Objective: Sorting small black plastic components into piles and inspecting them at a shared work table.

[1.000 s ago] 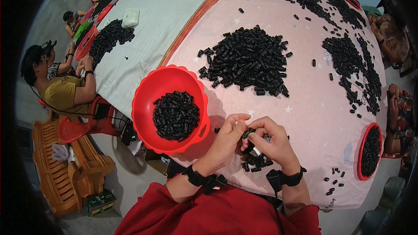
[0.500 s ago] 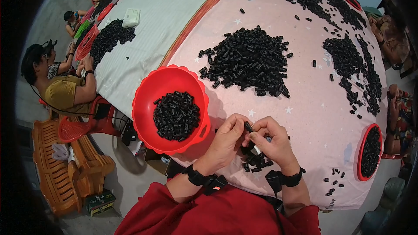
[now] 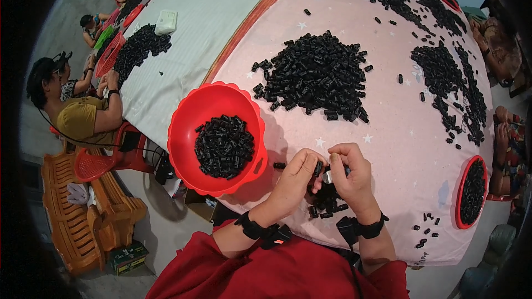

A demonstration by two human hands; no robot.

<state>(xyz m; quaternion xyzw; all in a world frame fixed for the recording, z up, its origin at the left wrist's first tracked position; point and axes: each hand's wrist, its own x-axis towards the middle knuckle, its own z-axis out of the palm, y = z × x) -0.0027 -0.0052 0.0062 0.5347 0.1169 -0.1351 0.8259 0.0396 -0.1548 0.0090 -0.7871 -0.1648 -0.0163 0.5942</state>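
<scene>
My left hand [image 3: 297, 179] and my right hand [image 3: 349, 174] meet over the near edge of a pink table cover [image 3: 399, 138]. The left fingers pinch a small black plastic piece [image 3: 317, 168]; the right fingers hold a small piece with a pale end [image 3: 329, 176]. The two pieces touch between the fingertips. Under the hands lies a small heap of black pieces [image 3: 327, 202]. A red bowl [image 3: 183, 133], partly filled with black pieces [image 3: 224, 145], sits just left of my left hand.
A large pile of black pieces [image 3: 316, 75] lies beyond my hands, with more piles at the far right [image 3: 449, 77]. A second red bowl [image 3: 472, 192] sits at the right edge. Other people sit along the left side [image 3: 77, 105] by a white cover [image 3: 221, 16].
My hands have stayed together at the same spot, with the fingers shifting slightly around the small pieces. The bowl and piles have not moved.
</scene>
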